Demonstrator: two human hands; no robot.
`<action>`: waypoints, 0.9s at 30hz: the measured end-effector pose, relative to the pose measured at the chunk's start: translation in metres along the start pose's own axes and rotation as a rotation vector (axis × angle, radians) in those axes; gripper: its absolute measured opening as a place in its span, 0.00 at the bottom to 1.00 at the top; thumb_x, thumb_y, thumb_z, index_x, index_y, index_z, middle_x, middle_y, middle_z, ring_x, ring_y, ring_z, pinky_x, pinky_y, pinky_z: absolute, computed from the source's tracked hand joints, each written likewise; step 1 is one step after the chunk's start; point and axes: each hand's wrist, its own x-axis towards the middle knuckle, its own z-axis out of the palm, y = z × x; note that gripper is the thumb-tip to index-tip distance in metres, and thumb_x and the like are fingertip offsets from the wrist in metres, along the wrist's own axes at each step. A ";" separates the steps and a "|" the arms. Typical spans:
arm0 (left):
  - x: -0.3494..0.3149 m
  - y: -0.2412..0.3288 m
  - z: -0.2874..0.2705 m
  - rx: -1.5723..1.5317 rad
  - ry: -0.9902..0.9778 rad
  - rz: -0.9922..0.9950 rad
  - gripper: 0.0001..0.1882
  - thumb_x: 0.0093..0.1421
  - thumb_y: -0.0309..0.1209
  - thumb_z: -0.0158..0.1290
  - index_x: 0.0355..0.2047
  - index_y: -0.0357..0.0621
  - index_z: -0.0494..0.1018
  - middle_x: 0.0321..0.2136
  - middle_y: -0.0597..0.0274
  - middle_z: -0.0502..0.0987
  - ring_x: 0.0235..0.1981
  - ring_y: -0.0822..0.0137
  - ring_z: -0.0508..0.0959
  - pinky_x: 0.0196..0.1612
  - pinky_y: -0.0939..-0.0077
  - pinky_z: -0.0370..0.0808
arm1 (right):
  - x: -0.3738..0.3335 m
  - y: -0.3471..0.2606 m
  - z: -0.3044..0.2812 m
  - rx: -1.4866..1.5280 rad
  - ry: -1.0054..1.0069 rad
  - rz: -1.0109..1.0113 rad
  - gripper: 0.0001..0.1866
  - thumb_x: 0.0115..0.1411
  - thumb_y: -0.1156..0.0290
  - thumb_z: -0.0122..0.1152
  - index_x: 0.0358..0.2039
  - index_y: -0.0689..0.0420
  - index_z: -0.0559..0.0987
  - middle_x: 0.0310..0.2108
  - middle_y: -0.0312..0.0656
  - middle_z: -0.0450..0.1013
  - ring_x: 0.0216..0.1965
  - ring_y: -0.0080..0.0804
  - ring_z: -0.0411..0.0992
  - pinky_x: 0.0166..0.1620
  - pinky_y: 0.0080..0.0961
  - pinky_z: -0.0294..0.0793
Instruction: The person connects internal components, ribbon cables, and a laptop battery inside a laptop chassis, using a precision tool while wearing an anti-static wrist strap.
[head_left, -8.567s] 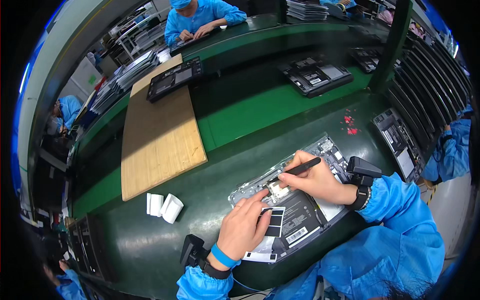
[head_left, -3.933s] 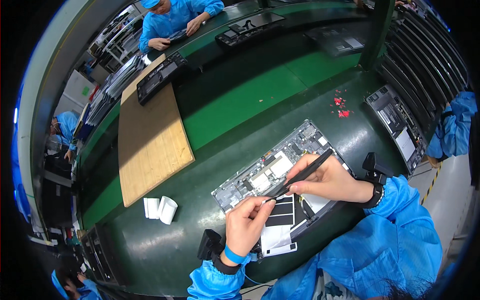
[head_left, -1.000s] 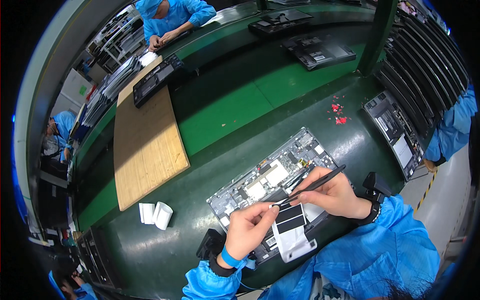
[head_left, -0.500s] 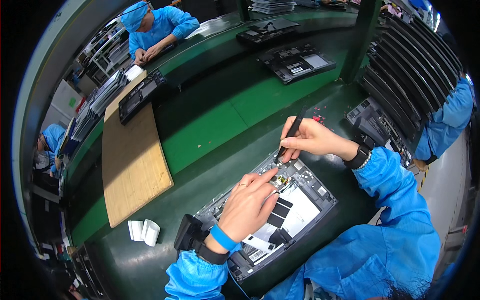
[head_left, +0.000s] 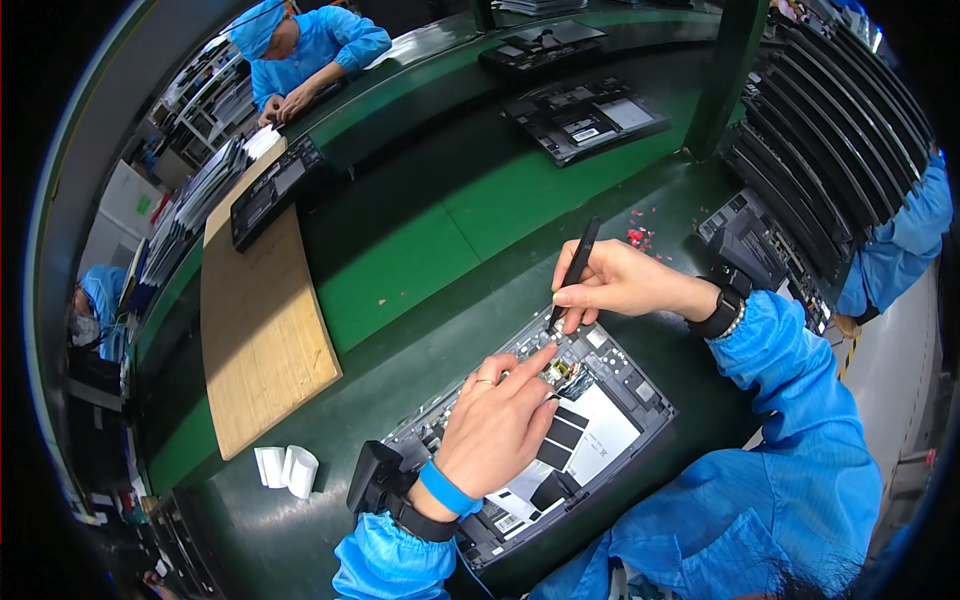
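An opened laptop base (head_left: 655, 405) lies at a slant in front of me, with its circuit board and white battery (head_left: 605, 435) exposed. My right hand (head_left: 620, 280) pinches black tweezers (head_left: 580, 262), tips down on the board near the laptop's far edge. Flat across the left part of the base rests my left hand (head_left: 495, 420), a blue band at its wrist. Its fingers are stretched out, and the index fingertip touches the board close to the tweezer tips. The left palm hides part of the board beneath it.
Two white rolls (head_left: 288, 470) sit left of the laptop. A wooden board (head_left: 265, 350) carries another laptop base (head_left: 275, 195). More opened bases (head_left: 585, 120) lie at the back. A tall stack of dark panels (head_left: 820, 130) stands right, near red scraps (head_left: 638, 237). Co-workers (head_left: 310, 50) sit beyond.
The tweezers stand slightly more upright in my right hand. My left hand stays nearly in place on the laptop base. The whole view has shifted a little.
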 end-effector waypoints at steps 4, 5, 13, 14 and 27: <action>0.004 0.001 0.001 0.054 0.000 0.036 0.06 0.50 0.27 0.52 0.25 0.36 0.69 0.50 0.54 0.67 0.41 0.54 0.67 0.43 0.65 0.67 | -0.001 0.000 0.003 -0.037 0.025 -0.027 0.08 0.58 0.72 0.54 0.34 0.62 0.67 0.28 0.42 0.73 0.28 0.25 0.75 0.26 0.14 0.72; 0.005 0.001 0.001 0.067 -0.012 0.045 0.07 0.50 0.27 0.51 0.25 0.36 0.68 0.50 0.52 0.66 0.41 0.54 0.67 0.43 0.65 0.67 | -0.002 0.000 0.004 -0.053 0.030 -0.050 0.09 0.58 0.71 0.54 0.33 0.63 0.68 0.28 0.42 0.72 0.27 0.25 0.75 0.25 0.15 0.72; -0.002 0.003 0.001 -0.011 0.120 -0.039 0.05 0.52 0.26 0.51 0.27 0.36 0.69 0.45 0.51 0.69 0.38 0.56 0.69 0.40 0.67 0.69 | -0.013 -0.008 0.020 0.024 0.328 -0.157 0.09 0.56 0.73 0.56 0.34 0.63 0.69 0.28 0.41 0.72 0.27 0.26 0.75 0.27 0.15 0.74; -0.007 0.004 -0.001 -0.125 0.184 -0.102 0.05 0.52 0.26 0.51 0.29 0.36 0.70 0.43 0.52 0.70 0.37 0.57 0.71 0.38 0.68 0.71 | -0.021 -0.011 0.026 0.071 0.364 -0.193 0.10 0.56 0.71 0.56 0.34 0.63 0.69 0.28 0.40 0.72 0.26 0.24 0.75 0.27 0.15 0.73; -0.071 0.028 0.000 -0.427 0.317 -0.517 0.07 0.52 0.26 0.56 0.27 0.34 0.75 0.18 0.61 0.74 0.19 0.77 0.72 0.22 0.84 0.67 | -0.057 -0.003 0.109 0.301 0.133 -0.167 0.08 0.55 0.79 0.56 0.36 0.64 0.70 0.32 0.42 0.73 0.37 0.25 0.73 0.39 0.18 0.74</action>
